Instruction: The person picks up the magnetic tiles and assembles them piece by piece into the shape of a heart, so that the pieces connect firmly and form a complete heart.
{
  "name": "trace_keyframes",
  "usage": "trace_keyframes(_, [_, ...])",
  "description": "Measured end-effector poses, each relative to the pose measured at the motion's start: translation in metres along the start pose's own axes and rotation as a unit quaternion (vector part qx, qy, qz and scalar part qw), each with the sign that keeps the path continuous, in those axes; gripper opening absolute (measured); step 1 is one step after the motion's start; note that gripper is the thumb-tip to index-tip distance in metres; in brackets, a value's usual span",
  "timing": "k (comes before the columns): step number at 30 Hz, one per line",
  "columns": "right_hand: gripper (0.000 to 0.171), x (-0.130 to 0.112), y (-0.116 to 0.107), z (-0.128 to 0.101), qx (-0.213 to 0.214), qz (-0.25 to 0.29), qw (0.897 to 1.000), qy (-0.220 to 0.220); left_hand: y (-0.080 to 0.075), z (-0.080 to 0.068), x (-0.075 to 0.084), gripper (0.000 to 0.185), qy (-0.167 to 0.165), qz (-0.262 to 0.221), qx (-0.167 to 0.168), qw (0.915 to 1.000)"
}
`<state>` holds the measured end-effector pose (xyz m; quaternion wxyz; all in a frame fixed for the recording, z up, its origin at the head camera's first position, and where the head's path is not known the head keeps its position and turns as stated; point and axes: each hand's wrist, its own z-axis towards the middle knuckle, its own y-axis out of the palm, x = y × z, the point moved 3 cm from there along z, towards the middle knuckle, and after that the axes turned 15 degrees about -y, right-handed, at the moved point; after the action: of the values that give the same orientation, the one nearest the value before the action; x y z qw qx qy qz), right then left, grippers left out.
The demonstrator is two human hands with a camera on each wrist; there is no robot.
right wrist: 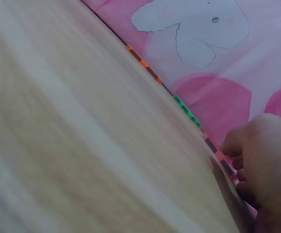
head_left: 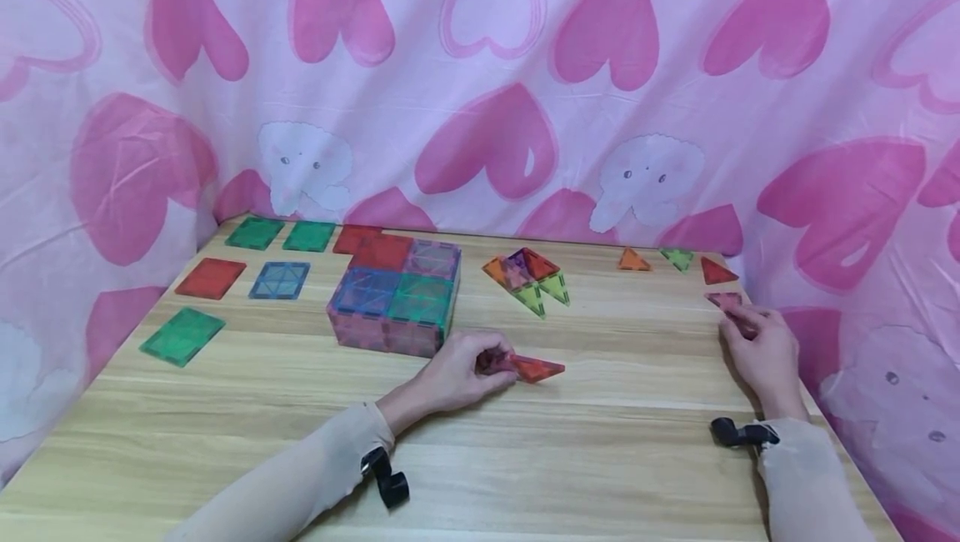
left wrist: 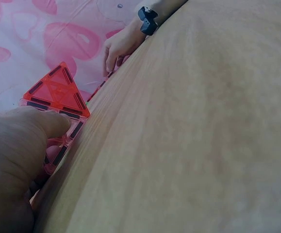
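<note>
My left hand (head_left: pixel 457 375) pinches a red-orange triangle tile (head_left: pixel 534 368) low over the wooden table (head_left: pixel 600 442); the left wrist view shows the triangle tile (left wrist: pixel 57 92) with a pink tile (left wrist: pixel 62 145) under my fingers. My right hand (head_left: pixel 757 342) grips a pink-red triangle tile (head_left: pixel 726 301) at the table's right edge; in the right wrist view my fingers (right wrist: pixel 261 160) hold its edge (right wrist: pixel 223 162). A box of coloured square tiles (head_left: pixel 393 296) stands just behind the left hand. A cluster of triangles (head_left: pixel 527 277) lies mid-table.
Flat square tiles lie at the left: green (head_left: pixel 182 335), red (head_left: pixel 211 278), blue (head_left: pixel 280 280), two green (head_left: pixel 255 233) at the back. Loose triangles, orange (head_left: pixel 633 259), green (head_left: pixel 678 258), red (head_left: pixel 717 272), lie at the back right. A pink heart-print cloth (head_left: pixel 480 83) surrounds the table.
</note>
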<state>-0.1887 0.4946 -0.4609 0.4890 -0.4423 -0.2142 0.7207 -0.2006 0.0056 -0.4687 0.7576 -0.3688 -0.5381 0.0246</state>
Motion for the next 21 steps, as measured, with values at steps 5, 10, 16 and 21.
trace_keyframes(5, [0.024,-0.003,0.002,0.001,-0.007,0.007,0.999,-0.034,-0.001,0.000,0.001,0.017,0.002,-0.003,0.001,1.0000])
trace_keyframes(10, [0.013,-0.004,0.007,0.002,-0.018,0.019,0.994,-0.103,-0.002,-0.001,0.002,0.017,0.000,-0.005,-0.002,1.0000])
trace_keyframes(16, [0.014,-0.004,0.011,0.000,-0.046,0.022,0.993,-0.107,-0.001,-0.002,0.001,0.016,-0.006,-0.005,-0.007,0.9999])
trace_keyframes(21, [0.018,-0.006,0.011,-0.002,-0.063,0.036,0.994,-0.087,0.000,-0.001,0.001,0.016,-0.001,-0.006,-0.003,1.0000])
